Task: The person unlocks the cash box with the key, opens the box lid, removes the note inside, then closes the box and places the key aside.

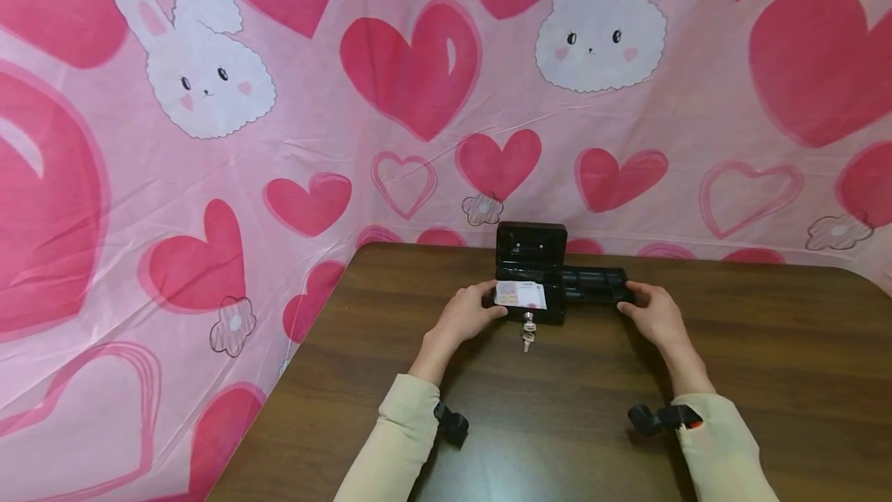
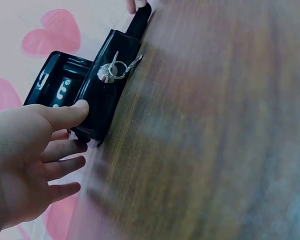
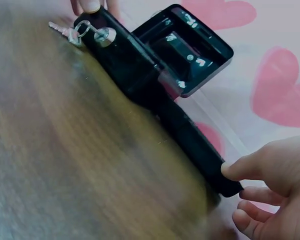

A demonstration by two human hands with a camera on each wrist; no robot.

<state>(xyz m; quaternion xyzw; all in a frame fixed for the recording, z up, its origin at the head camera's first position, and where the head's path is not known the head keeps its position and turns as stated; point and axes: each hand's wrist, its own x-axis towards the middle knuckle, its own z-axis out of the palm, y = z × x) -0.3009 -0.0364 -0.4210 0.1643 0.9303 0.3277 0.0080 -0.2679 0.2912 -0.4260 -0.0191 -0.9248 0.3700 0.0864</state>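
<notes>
A small black cash box [image 1: 556, 314] stands on the table with its lid [image 1: 531, 242] raised at the back. Banknotes [image 1: 521, 295] lie in its left part. Keys on a ring [image 1: 527, 341] hang from the lock [image 2: 107, 74] at the front. My left hand [image 1: 465, 314] grips the box's left end, thumb on the front wall, the other fingers spread behind and below. Beside the box's right side is a black compartment tray [image 1: 595, 285]. With thumb and forefinger, my right hand [image 1: 653, 314] pinches the tray's right end [image 3: 232, 187]; its remaining fingers are loosely bent.
The brown wooden table [image 1: 557, 409] reaches back to a pink cloth [image 1: 411, 115] printed with hearts and rabbits, close behind the raised lid. A black wrist camera [image 1: 453, 424] is strapped over the left sleeve, another camera [image 1: 655, 418] over the right one.
</notes>
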